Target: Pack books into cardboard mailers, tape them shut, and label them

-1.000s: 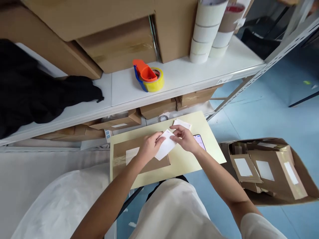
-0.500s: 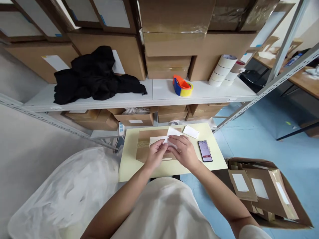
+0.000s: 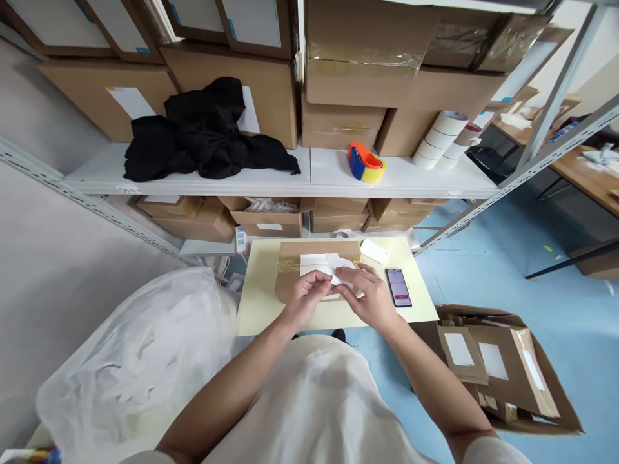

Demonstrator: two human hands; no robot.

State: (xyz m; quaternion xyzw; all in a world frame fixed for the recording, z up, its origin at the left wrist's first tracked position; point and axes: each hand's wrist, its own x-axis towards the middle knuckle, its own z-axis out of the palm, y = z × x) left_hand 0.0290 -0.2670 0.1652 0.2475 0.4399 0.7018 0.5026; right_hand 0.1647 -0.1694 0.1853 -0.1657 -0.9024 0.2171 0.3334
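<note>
My left hand pinches the lower edge of a small white paper sheet between thumb and fingers. From the other side my right hand grips the same sheet, its fingers bent over the front and hiding part of it. Both hands are just above a taped cardboard box on a pale yellow table. A white label lies flat on top of the box, partly behind the held sheet. To the right of the box are a white pad-like block and a phone with its screen lit.
Ahead, a metal shelf carries cardboard boxes, black cloth, a tape dispenser and tape rolls. A translucent plastic bag bulges at the left. An open carton of flattened cardboard stands on the floor at right.
The view has tilted and shifted slightly. Both hands keep the paper sheet and have moved a little, with the sheet's top edge now lower and more of the box's label showing.
</note>
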